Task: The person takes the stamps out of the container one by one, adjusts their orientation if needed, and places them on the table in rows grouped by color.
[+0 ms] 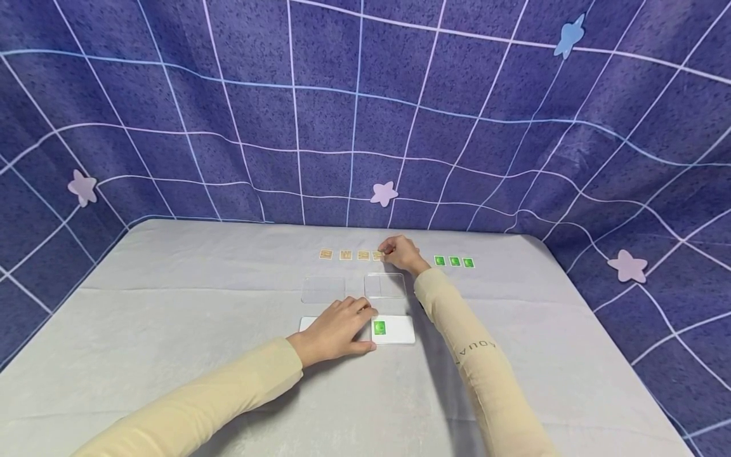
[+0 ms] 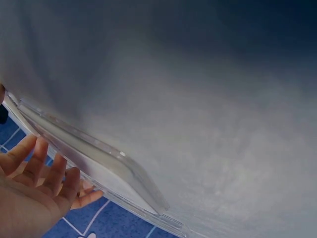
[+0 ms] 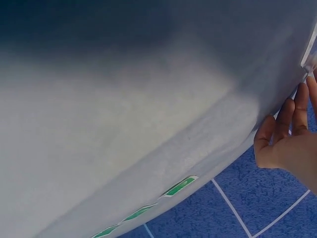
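Note:
My left hand [image 1: 338, 327] holds a flat white case [image 1: 398, 330] at its left end, the thumb at the near corner and the fingers at the far one. A green picture card [image 1: 379, 327] lies on the left part of that case. Farther back, my right hand [image 1: 404, 252] pinches at the rightmost orange card [image 1: 377, 255] of a row, its fingertips partly covering it. More orange cards [image 1: 345, 255] lie to the left of that hand. In the left wrist view the left fingers [image 2: 54, 173] reach along the white case's clear rim [image 2: 143, 183].
Three green cards [image 1: 454, 261] lie right of the right hand. Two clear lids, one on the left [image 1: 323, 289] and one on the right [image 1: 394, 287], lie in mid-table. Another white case [image 1: 307, 322] is mostly hidden by the left hand. A blue gridded curtain [image 1: 325, 114] hangs behind.

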Motion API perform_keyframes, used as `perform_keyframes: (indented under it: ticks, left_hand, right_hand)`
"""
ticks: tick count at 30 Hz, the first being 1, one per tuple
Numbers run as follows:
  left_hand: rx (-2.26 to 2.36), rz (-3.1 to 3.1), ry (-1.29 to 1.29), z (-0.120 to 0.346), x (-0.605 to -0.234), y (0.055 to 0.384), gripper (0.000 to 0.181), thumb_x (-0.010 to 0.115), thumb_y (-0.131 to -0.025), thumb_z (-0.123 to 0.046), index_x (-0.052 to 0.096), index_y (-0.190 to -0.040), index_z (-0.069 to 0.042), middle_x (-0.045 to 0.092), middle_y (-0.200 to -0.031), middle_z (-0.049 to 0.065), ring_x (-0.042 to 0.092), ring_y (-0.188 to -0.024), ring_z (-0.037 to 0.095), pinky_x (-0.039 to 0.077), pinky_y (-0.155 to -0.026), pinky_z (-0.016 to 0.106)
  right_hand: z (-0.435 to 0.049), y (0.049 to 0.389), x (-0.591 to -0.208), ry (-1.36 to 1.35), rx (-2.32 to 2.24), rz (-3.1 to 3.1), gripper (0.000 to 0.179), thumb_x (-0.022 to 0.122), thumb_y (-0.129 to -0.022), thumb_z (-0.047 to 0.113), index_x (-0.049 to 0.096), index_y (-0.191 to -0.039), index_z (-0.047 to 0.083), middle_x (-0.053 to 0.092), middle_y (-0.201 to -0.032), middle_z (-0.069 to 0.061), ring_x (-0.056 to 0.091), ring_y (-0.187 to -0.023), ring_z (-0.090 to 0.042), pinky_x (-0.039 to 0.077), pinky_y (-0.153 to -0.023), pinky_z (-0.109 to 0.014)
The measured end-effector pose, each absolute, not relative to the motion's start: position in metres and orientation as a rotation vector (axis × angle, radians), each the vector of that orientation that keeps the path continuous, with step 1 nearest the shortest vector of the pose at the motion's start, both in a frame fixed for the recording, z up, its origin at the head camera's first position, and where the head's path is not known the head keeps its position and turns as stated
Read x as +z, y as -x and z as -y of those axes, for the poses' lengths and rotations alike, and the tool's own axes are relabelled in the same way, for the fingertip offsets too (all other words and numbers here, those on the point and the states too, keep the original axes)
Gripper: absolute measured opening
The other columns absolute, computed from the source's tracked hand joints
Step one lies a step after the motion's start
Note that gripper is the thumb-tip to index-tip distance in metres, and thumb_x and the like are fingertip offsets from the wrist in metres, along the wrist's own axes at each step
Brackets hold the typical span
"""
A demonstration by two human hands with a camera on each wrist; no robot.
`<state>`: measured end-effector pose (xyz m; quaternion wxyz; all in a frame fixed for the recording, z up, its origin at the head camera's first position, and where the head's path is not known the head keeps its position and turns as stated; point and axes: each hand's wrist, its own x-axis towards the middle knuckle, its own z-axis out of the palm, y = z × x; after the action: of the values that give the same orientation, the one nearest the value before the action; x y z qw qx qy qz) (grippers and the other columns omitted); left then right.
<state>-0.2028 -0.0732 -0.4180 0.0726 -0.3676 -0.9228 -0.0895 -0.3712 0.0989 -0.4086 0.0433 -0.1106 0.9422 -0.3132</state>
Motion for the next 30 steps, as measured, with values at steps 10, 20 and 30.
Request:
perform_keyframes:
  ticks: [10, 20, 30]
  left_hand:
    - [-0.275, 2.782, 1.098, 0.0729, -0.418, 0.2026, 0.056, 0.065, -0.078, -0.049, 0.057, -0.118, -0.01, 0.054, -0.113, 0.003, 0.052, -0.098, 0.021, 0.044, -0.077, 0.036]
    - [-0.275, 2.788, 1.094, 0.0725, -0.418, 0.2027, 0.057, 0.064, -0.078, -0.049, 0.056, -0.118, -0.01, 0.054, -0.113, 0.003, 0.052, -0.098, 0.02, 0.045, -0.078, 0.036]
    - [-0.277, 2.782, 1.102, 0.0728, -0.4189, 0.2018, 0.056, 0.064, -0.079, -0.049, 0.056, -0.118, -0.01, 0.054, -0.112, 0.004, 0.052, -0.098, 0.021, 0.045, -0.079, 0.036]
  right_hand:
    - [-0.0985, 0.3704, -0.4088, 0.315, -0.952, -2.891, 0.019, 0.069, -0.076, 0.007, 0.068, -0.095, 0.008, 0.068, -0.093, -0.006, 0.058, -0.09, -0.022, 0.033, -0.091, -0.047]
    - [-0.0989, 0.3691, -0.4083, 0.293, -0.93, -2.924, 0.017, 0.071, -0.076, 0.01, 0.068, -0.093, 0.008, 0.068, -0.091, -0.005, 0.059, -0.089, -0.021, 0.034, -0.089, -0.045]
    - [-0.0989, 0.3675, -0.4082, 0.287, -0.922, -2.933, 0.016, 0.07, -0.076, 0.011, 0.067, -0.091, 0.008, 0.068, -0.089, -0.005, 0.058, -0.088, -0.021, 0.033, -0.093, -0.048]
